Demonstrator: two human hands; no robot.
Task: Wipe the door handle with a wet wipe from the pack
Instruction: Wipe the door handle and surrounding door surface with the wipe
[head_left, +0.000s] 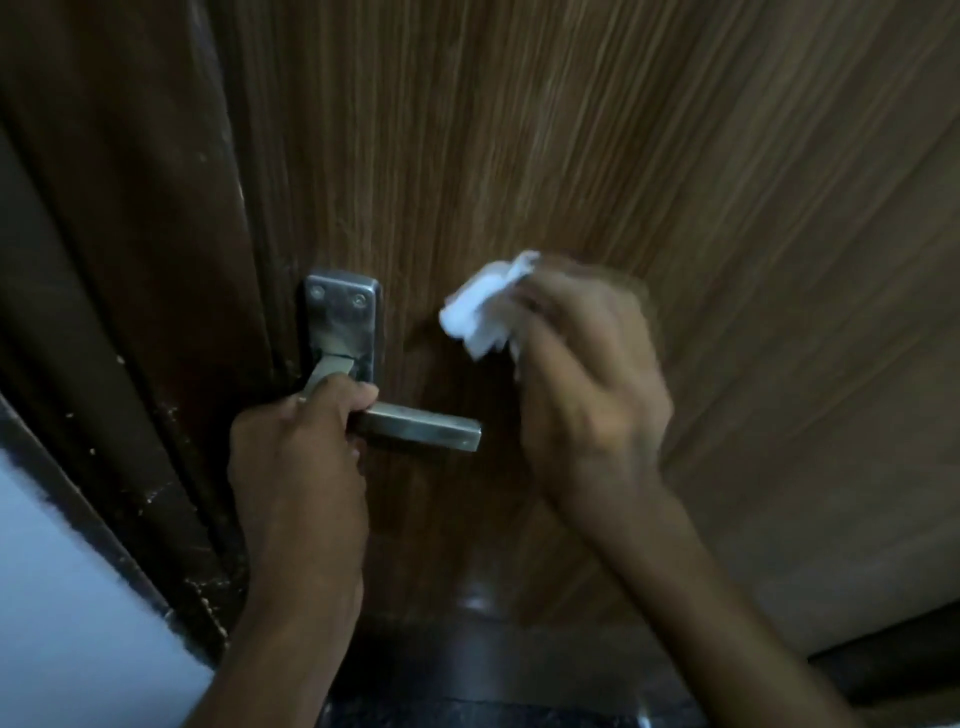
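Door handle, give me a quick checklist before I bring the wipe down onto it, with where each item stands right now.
1. Wipe in the right hand: ok, bunched at the fingertips.
2. Handle steadied: ok, the left hand grips it near the pivot.
3. Free end of the lever exposed for wiping: ok, nothing covers it.
4. Wipe touching the handle: not ok, it sits above and to the right, apart from the metal.
5. Backplate reachable: ok, uncovered above the left hand.
6. Wipe still wet: cannot tell, the right hand is blurred.
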